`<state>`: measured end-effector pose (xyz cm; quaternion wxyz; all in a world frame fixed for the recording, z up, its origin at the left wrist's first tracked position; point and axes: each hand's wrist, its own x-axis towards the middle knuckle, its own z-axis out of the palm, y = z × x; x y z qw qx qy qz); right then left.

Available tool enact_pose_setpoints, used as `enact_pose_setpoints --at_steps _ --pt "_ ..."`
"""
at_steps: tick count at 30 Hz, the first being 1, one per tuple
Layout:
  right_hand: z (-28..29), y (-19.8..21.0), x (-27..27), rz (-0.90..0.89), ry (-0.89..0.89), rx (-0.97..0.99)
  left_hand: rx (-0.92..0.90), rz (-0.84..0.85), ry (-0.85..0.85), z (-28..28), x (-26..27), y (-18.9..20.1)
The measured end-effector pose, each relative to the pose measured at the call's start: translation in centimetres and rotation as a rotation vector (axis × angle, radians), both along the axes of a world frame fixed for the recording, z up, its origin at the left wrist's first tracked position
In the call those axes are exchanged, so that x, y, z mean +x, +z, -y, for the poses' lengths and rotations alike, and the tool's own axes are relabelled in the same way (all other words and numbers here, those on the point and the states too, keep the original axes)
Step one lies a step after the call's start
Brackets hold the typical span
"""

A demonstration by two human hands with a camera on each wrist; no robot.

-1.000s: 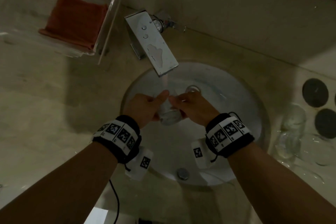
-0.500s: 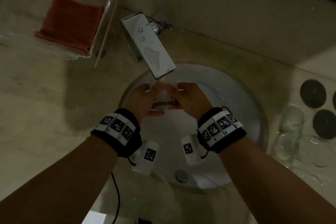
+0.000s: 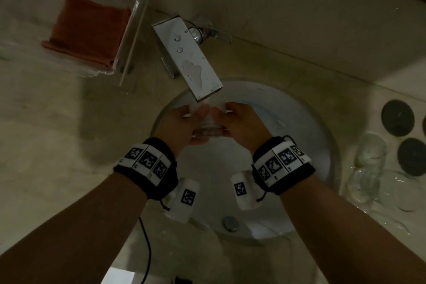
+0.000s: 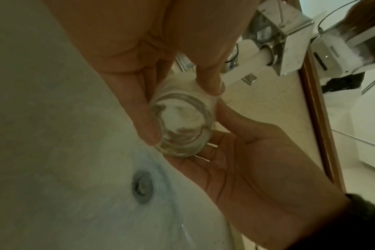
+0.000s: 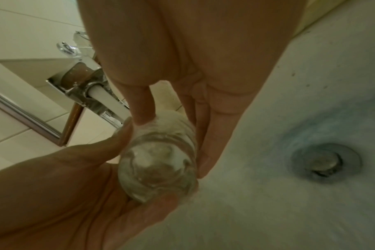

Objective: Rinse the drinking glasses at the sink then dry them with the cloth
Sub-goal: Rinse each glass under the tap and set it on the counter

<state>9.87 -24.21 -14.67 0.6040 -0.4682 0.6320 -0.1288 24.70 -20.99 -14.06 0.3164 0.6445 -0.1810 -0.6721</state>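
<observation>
I hold a clear drinking glass (image 3: 208,130) with both hands just under the spout of the chrome faucet (image 3: 191,62), above the white sink basin (image 3: 306,145). My left hand (image 3: 184,122) pinches it from the left between thumb and fingers, seen close in the left wrist view (image 4: 182,111). From the right, my right hand (image 3: 237,122) grips the same glass (image 5: 158,169) with its thumb high on the wall. Frothy white water shows inside the glass (image 4: 180,121). The red cloth (image 3: 87,32) lies folded in a clear tray (image 3: 136,30) at the back left.
Other clear glasses (image 3: 368,152) stand on the counter right of the basin, next to black round coasters (image 3: 397,121). The drain (image 5: 325,162) sits in the basin floor below the hands. A mirror edge and tiled wall run behind the faucet.
Both hands have lifted the glass up and back, closer under the faucet spout. Both hands still hold it.
</observation>
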Motion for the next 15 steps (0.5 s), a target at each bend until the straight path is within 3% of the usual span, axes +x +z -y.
enact_pose_setpoints --at_steps 6,15 --pt "-0.2 0.2 -0.3 0.043 0.005 0.055 -0.019 0.000 -0.028 -0.2 0.5 -0.3" --pt "-0.2 0.3 -1.5 0.161 0.093 -0.021 -0.268 0.075 -0.139 -0.7 0.9 -0.9"
